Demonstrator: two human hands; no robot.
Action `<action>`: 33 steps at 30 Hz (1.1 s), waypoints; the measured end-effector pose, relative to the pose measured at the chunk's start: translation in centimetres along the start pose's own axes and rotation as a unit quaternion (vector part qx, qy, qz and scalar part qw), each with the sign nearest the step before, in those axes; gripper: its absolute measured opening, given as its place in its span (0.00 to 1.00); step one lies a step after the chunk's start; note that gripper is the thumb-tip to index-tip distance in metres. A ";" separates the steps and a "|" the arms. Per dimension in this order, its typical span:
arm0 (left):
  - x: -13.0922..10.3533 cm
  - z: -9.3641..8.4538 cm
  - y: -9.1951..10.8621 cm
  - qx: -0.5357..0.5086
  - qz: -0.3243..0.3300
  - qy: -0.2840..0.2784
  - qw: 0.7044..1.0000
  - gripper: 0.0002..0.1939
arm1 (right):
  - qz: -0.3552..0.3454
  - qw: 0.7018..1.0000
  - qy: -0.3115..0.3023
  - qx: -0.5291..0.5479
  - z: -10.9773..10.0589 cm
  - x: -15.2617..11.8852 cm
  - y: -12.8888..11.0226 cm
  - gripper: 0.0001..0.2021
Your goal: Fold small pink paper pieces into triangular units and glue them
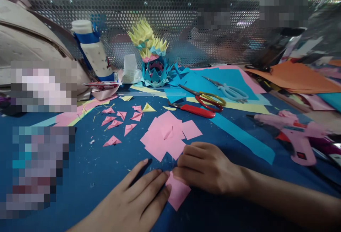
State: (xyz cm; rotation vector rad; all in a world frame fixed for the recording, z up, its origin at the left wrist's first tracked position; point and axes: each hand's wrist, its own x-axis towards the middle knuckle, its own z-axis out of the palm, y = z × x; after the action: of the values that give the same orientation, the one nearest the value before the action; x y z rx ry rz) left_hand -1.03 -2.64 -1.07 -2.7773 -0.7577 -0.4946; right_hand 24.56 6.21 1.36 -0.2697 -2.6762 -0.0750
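Two hands met at one pink square (179, 194): the left hand (141, 193) lay flat, fingers spread, its tips touching the left edge, while the right hand (205, 166) curled over the top edge, whether pinching it I could not tell. Just beyond sat a pile of pink squares (163, 138), with bare blue table (106, 185) leaving room left of it, below the folded pieces (115, 124)

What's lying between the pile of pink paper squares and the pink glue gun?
A blue paper strip lies slantwise between the pink squares and the glue gun, as the head camera's view shows.
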 end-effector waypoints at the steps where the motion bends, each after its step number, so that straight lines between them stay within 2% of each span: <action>1: 0.1 -0.4 -0.2 0.000 0.018 -0.034 0.999 0.23 | -0.003 1.000 0.003 -0.006 0.0 0.0 -0.1 0.10; 3: 0.3 -1.0 -0.4 0.001 0.026 -0.044 0.999 0.26 | -0.004 1.000 0.003 -0.007 0.1 0.0 -0.2 0.11; 6: 0.5 -1.4 -0.6 0.000 0.024 -0.043 0.999 0.23 | -0.009 1.000 0.005 -0.003 0.1 0.0 -0.2 0.11; 25: 0.4 -1.2 -0.7 -0.003 0.032 -0.044 0.999 0.23 | -0.021 1.000 -0.008 0.006 -0.3 0.2 -0.2 0.15; 27: 0.4 -1.0 -0.6 -0.001 0.026 -0.028 0.999 0.22 | -0.021 1.000 -0.014 0.008 -0.3 0.1 -0.1 0.13; 29: 0.4 -0.8 -0.5 0.003 0.009 0.021 1.000 0.25 | -0.021 1.000 -0.015 0.013 -0.3 -0.1 -0.1 0.12; 30: 0.4 -0.8 -0.5 0.004 0.021 0.006 1.000 0.30 | -0.020 1.000 -0.015 0.017 -0.2 -0.2 -0.1 0.12; 31: 0.5 -0.9 -0.5 0.001 0.038 -0.027 0.999 0.29 | -0.018 1.000 -0.013 0.022 -0.2 -0.3 -0.1 0.12; 33: 0.5 -1.2 -0.6 0.007 0.048 -0.044 0.998 0.28 | -0.012 0.999 -0.014 0.032 -0.1 -0.5 -0.1 0.14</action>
State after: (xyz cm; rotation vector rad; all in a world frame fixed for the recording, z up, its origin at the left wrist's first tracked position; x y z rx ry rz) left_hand -1.22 -2.20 0.28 -2.8221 -0.6398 -0.3509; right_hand 24.99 6.05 1.24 -0.2210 -2.7035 0.0077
